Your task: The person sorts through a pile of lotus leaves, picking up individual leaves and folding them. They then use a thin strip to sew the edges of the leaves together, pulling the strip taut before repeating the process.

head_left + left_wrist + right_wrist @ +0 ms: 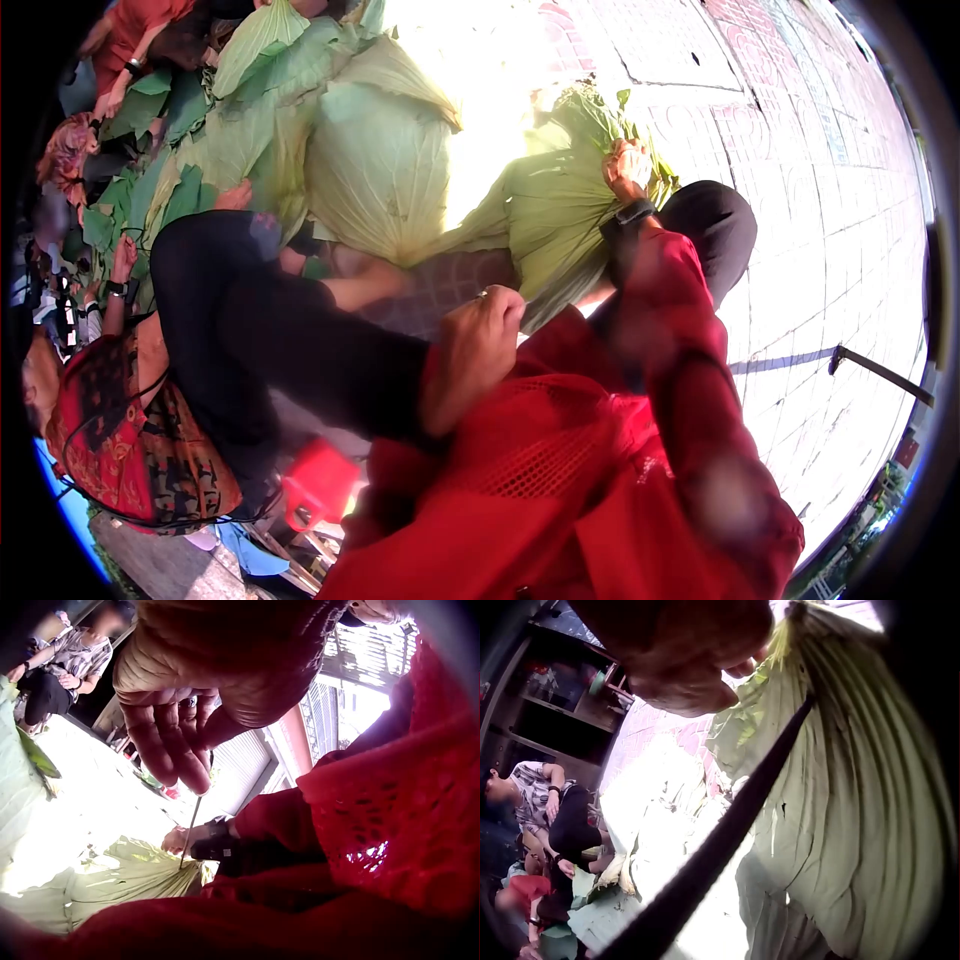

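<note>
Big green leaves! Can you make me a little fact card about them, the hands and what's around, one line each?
Left hand: pinches a thin dark strand; thread or stick, can't tell
Right hand: grips the gathered end of large green leaves
Right wrist: dark wristband
Ground: sunlit paving
Clothes: red jacket
Neighbour: person in patterned top
</note>
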Available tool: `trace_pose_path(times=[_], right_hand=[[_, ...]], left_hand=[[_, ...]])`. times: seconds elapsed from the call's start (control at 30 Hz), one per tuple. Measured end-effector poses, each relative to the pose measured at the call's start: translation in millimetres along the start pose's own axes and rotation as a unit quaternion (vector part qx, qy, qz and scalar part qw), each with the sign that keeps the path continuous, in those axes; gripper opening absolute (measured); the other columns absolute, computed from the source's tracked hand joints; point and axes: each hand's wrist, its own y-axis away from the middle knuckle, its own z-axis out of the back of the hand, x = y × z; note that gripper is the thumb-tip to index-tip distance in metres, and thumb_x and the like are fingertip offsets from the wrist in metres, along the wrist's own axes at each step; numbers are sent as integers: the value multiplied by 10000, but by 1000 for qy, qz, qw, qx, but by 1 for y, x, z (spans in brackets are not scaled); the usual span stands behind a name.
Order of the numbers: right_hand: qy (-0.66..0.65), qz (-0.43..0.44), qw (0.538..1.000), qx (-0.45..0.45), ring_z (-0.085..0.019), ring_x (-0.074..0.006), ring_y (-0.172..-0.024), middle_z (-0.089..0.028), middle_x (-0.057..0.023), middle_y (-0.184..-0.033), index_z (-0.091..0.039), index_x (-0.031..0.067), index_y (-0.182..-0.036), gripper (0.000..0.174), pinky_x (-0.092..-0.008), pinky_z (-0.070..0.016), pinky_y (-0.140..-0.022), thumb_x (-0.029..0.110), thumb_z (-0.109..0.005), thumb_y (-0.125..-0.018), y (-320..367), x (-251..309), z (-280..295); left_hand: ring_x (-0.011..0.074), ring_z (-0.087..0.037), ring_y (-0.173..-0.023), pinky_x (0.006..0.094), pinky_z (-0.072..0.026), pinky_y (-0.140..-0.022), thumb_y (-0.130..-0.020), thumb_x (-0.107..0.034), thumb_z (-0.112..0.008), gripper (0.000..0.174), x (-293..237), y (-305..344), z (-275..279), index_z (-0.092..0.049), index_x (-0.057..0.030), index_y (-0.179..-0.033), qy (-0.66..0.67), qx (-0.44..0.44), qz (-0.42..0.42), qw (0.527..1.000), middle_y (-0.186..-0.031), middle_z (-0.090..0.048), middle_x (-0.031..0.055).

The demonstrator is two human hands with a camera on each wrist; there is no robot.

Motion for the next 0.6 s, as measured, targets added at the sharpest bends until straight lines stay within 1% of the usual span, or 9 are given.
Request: trace_pose_path(times=[0.13,0.27,0.3,0.4,0.43,0.47,0.53,0.6], right_hand=[[13,14,1000,-17,-516,-270,-962,-598,-70,-1005,-631,185,-914,193,-424,-401,-803,215,-506,-771,1,-5,-5],[47,68,997,-9,-511,-265,-963,-598,-71,-1003,-640,182,-890,185,-418,-395,-805,213,-511,-762,5,0,-11],[54,79,995,-2,-490,-258,-978,-587,-75,-983,-640,168,-812,156,-412,-372,-814,167,-498,-747,6,6,-10],[120,143,978,90,-457,-250,-1128,-575,-39,-1082,-660,150,-893,158,-434,-353,-902,156,-546,-784,8,20,-2],[136,149,972,123,-464,-246,-1122,-575,-25,-1086,-661,155,-917,172,-436,-357,-909,153,-560,-778,7,28,5],[156,152,963,158,-460,-242,-1130,-571,-28,-1098,-659,163,-956,200,-436,-357,-921,175,-589,-769,2,32,0],[189,178,945,199,-457,-238,-1134,-569,-32,-1107,-653,174,-1002,254,-434,-351,-929,214,-624,-753,-1,39,-3],[182,190,942,210,-454,-237,-1139,-565,-36,-1114,-649,177,-1023,284,-437,-348,-929,228,-631,-744,-7,45,-11]], left_hand=[[328,-589,-640,381,-453,-574,-836,-48,-560,57,-1,0,1,-520,-39,-876,-11,-2,-4,1000,-738,-593,133],[309,-600,-633,372,-456,-573,-835,-49,-559,51,-1,1,0,-522,-35,-865,-12,6,14,1000,-729,-597,124],[304,-603,-632,370,-457,-572,-834,-48,-559,49,-1,1,0,-522,-33,-862,-11,8,22,1000,-726,-598,123],[289,-609,-624,366,-460,-568,-838,-51,-559,42,0,2,-1,-523,-31,-847,0,12,30,999,-721,-599,119],[289,-609,-623,365,-462,-567,-838,-51,-559,41,0,2,0,-524,-31,-844,3,10,26,1000,-723,-601,118],[290,-609,-622,365,-463,-566,-839,-51,-560,41,-2,1,0,-525,-31,-841,5,10,22,1000,-724,-603,116],[291,-609,-620,365,-465,-565,-838,-51,-562,41,-2,0,0,-527,-31,-836,4,11,18,1000,-726,-605,114],[293,-608,-618,365,-466,-565,-836,-51,-565,42,-2,0,0,-529,-31,-832,-3,16,16,1000,-726,-605,111]])
